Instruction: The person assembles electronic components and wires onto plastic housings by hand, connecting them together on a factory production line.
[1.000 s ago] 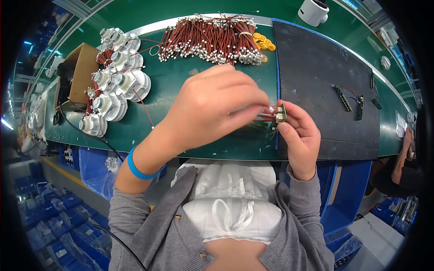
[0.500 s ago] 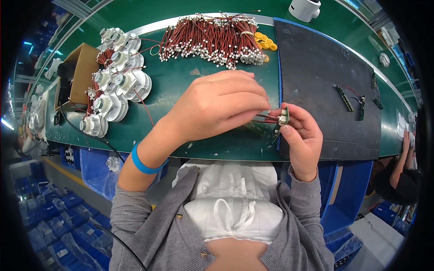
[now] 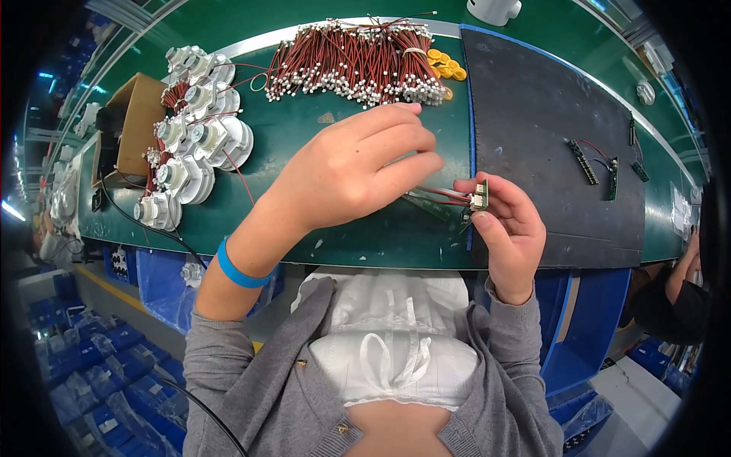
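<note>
Pinched between the thumb and fingers of my right hand [image 3: 516, 227] is a small green circuit board [image 3: 484, 195] standing on edge, with white plug connectors [image 3: 477, 202] on its left face. Red and dark wires [image 3: 445, 196] run leftward from those connectors to my left hand [image 3: 369, 164]. That hand is closed around the wires, back upward, its fingers curled and a short gap from the board. Its thumb and the far wire ends are hidden. Beneath the wires, a greenish strip [image 3: 428, 207] on the bench is partly covered.
Beyond my hands lies a big bundle of red-black cables [image 3: 343, 65] with white plugs, beside yellow round pieces [image 3: 449, 68]. White speaker-like units [image 3: 186, 179] and a cardboard box [image 3: 129, 122] stand left. A black mat [image 3: 548, 152] bears several circuit boards [image 3: 585, 164]. Another person's arm [image 3: 680, 274] shows far right.
My left hand has drawn slightly left, away from the connectors, and its fingers have shifted. More wire shows between the hands. My right hand holds the board almost still.
</note>
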`<move>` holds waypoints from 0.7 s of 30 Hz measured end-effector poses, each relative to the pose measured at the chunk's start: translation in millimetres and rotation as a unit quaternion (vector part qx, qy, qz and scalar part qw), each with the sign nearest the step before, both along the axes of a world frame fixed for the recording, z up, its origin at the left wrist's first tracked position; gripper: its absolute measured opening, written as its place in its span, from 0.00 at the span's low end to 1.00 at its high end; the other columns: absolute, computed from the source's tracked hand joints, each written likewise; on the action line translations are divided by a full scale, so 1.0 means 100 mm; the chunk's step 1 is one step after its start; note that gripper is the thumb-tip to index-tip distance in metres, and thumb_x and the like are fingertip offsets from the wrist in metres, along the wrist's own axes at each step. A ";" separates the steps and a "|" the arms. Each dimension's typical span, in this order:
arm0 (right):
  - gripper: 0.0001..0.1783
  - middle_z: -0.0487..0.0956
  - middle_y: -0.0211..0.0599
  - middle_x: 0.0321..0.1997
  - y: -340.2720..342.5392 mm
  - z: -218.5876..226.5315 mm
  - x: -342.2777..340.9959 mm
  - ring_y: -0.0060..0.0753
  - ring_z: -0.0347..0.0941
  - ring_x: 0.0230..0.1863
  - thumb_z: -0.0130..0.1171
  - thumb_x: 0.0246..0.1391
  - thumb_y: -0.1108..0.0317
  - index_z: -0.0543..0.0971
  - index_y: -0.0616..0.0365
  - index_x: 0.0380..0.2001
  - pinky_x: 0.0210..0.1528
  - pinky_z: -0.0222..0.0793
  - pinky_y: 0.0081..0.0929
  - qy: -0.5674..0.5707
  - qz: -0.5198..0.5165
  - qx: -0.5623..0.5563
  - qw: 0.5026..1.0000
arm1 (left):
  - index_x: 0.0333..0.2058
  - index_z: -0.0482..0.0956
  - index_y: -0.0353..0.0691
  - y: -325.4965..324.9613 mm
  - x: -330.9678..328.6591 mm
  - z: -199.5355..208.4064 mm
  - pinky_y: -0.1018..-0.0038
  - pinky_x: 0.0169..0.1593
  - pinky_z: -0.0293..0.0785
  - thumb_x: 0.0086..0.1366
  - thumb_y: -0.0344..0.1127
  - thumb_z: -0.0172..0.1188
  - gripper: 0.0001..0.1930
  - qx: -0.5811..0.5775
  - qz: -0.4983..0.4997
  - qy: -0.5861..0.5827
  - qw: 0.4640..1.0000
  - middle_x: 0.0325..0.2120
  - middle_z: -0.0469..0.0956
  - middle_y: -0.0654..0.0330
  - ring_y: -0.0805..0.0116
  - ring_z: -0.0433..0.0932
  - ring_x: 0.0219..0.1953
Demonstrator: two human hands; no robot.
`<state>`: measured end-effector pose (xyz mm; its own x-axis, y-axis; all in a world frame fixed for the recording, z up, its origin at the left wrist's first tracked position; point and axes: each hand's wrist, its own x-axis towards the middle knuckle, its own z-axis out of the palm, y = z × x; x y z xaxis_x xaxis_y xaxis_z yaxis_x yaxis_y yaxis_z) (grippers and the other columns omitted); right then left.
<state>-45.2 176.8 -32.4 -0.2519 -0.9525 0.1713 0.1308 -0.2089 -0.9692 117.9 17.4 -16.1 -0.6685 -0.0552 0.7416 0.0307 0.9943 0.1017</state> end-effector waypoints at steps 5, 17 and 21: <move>0.22 0.76 0.51 0.49 0.02 -0.08 0.00 0.37 0.73 0.52 0.56 0.52 0.83 0.69 0.73 0.51 0.57 0.66 0.29 0.056 -0.020 -0.040 0.997 | 0.31 0.80 0.38 0.14 -0.05 0.08 0.69 0.36 0.78 0.38 0.25 0.66 0.15 0.072 -0.052 -0.001 0.996 0.26 0.75 0.61 0.61 0.76 0.30; 0.22 0.75 0.49 0.51 0.07 -0.21 0.08 0.35 0.73 0.51 0.58 0.50 0.83 0.70 0.74 0.50 0.56 0.67 0.28 0.083 -0.048 -0.071 0.993 | 0.29 0.79 0.38 0.21 -0.09 0.04 0.71 0.29 0.73 0.37 0.29 0.65 0.15 0.035 -0.056 0.046 0.997 0.26 0.75 0.62 0.63 0.74 0.29; 0.22 0.75 0.50 0.52 0.08 -0.17 0.10 0.35 0.73 0.52 0.56 0.51 0.83 0.69 0.74 0.52 0.56 0.67 0.27 0.060 -0.032 -0.046 0.997 | 0.29 0.78 0.38 0.20 -0.07 0.07 0.71 0.30 0.73 0.37 0.33 0.62 0.15 0.005 -0.057 0.048 0.997 0.26 0.75 0.62 0.64 0.74 0.29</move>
<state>-35.5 185.0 -49.6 -0.2838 -0.9139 0.2901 -0.0007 -0.3024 -0.9532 110.9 37.6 -8.7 -0.5962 0.0097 0.8028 0.1538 0.9828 0.1023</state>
